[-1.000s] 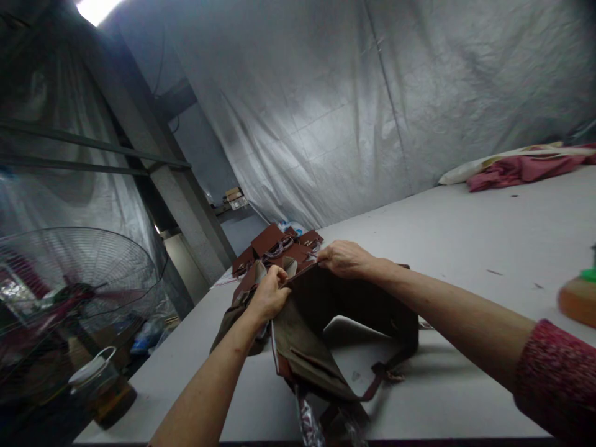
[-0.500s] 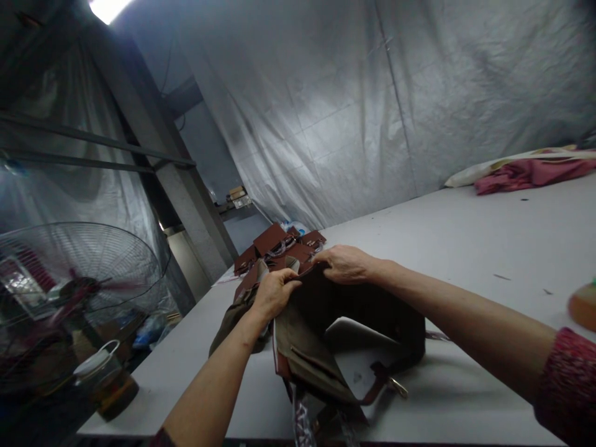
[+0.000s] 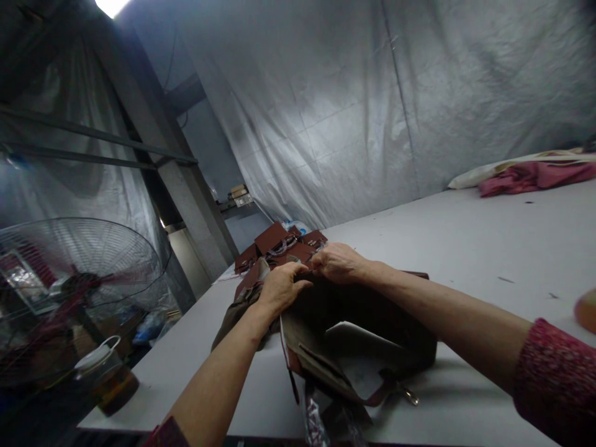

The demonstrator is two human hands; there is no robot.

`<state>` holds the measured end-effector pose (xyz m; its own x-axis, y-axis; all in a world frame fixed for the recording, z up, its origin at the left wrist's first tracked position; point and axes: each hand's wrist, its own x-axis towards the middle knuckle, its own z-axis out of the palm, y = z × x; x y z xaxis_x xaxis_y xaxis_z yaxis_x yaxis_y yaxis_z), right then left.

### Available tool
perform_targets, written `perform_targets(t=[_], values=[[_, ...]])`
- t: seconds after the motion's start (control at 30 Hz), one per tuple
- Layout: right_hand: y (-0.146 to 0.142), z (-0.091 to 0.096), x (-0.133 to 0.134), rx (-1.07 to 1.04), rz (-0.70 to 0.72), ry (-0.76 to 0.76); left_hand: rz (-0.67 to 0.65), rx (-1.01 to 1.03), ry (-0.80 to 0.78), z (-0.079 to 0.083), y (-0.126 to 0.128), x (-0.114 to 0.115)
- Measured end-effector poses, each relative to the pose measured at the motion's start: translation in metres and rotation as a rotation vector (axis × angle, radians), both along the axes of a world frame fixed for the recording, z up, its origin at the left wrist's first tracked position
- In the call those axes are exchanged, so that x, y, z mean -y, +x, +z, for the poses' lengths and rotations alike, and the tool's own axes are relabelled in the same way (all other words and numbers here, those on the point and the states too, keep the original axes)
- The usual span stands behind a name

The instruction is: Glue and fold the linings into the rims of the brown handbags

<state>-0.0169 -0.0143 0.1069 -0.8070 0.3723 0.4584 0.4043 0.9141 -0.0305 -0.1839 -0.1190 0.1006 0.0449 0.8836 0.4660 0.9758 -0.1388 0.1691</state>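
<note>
Two hands work one brown bag (image 3: 400, 332), which lies at the near edge of the table (image 3: 488, 248) with its lining showing. A clasp (image 3: 410, 395) trails at its near right. The left hand (image 3: 279, 288) and right hand (image 3: 338, 264) meet at the bag's far top edge, each closed in a pinch on it, fingertips almost touching. We judge that this paired grip holds the edge up while the body sags on the table. Beyond the bag sits a stack (image 3: 279, 242) of similar brown pieces. Far right of the bag, pink cloth (image 3: 535, 176) lies against the tarp (image 3: 349, 124).
</note>
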Motion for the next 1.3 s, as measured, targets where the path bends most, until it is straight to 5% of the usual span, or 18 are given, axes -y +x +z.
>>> perform_targets(t=[0.93,1.13,1.3], values=[[0.018,0.006,0.03,0.174,-0.067,0.017,-0.062,-0.126,-0.065,0.007,0.015,-0.009],[0.068,0.013,0.034,0.193,-0.117,-0.158,0.016,-0.015,-0.073,0.008,0.003,-0.004],[0.117,-0.028,0.048,-0.026,0.039,-0.545,0.088,0.053,-0.026,0.005,-0.011,-0.007]])
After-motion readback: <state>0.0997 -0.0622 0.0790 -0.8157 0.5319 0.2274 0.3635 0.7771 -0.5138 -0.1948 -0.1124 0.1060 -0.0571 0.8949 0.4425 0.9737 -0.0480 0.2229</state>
